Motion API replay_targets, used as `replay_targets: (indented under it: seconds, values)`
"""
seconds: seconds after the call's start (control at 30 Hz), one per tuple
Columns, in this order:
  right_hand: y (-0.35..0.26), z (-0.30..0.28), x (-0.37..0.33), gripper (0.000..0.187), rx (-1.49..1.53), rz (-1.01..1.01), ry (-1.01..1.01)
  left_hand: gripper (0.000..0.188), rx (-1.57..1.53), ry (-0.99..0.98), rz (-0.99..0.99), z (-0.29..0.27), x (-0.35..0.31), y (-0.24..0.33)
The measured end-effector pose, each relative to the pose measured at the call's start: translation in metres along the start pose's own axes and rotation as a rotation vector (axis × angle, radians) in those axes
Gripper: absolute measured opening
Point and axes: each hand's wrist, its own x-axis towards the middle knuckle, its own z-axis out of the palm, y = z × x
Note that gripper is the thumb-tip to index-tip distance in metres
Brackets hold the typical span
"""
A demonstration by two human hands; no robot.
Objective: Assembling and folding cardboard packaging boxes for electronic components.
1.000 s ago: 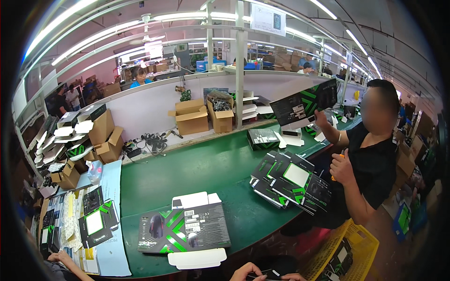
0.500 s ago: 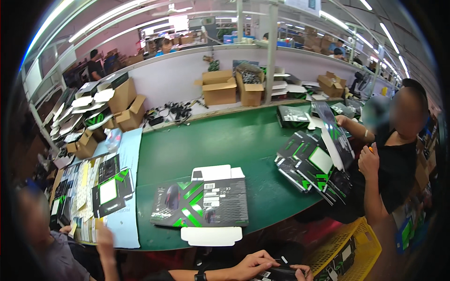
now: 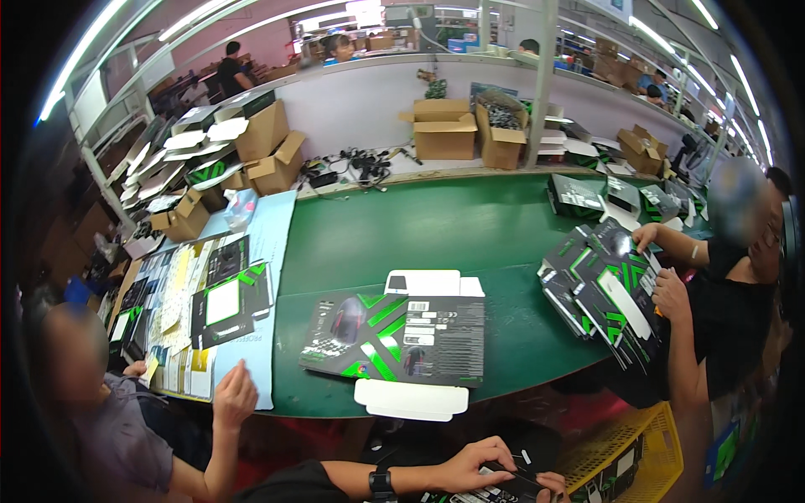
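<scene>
At the lower edge, my left hand (image 3: 480,464), with a black watch on its wrist, bends its fingers onto a black printed box (image 3: 495,493). My right hand (image 3: 552,486) grips the right end of the same box, and the picture's edge cuts off much of both. A small white strip (image 3: 527,457) shows just above my hands. Ahead of me on the green table (image 3: 419,226) lies an unfolded black and green carton (image 3: 394,339), its white flaps spread out at top and bottom.
A co-worker on the right handles a pile of black and green cartons (image 3: 599,289). Another sits on the left by sticker sheets (image 3: 189,293) and a carton (image 3: 224,302). A yellow basket (image 3: 671,444) stands at my right. Cardboard boxes (image 3: 444,138) and cables (image 3: 360,168) line the back.
The view has swung left, so the table appears further right. The right co-worker has lowered a carton onto the pile. My hands stay on the black box.
</scene>
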Motion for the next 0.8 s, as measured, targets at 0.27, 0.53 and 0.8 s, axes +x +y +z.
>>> replay_targets:
  seconds: [0.27, 0.53, 0.8]
  values:
    - [0.025, -0.004, -0.013, 0.014, -0.062, -0.037, 0.147, 0.025, -0.013, 0.030, -0.010, 0.003, -0.010, -0.007]
    - [0.014, 0.005, -0.010, 0.015, 0.031, 0.059, 0.200, 0.040, 0.247, 0.048, 0.085, -0.004, -0.017, 0.008]
    - [-0.001, 0.003, -0.004, 0.013, -0.150, -0.008, 0.130, 0.033, 0.071, -0.051, -0.030, -0.001, -0.014, 0.005]
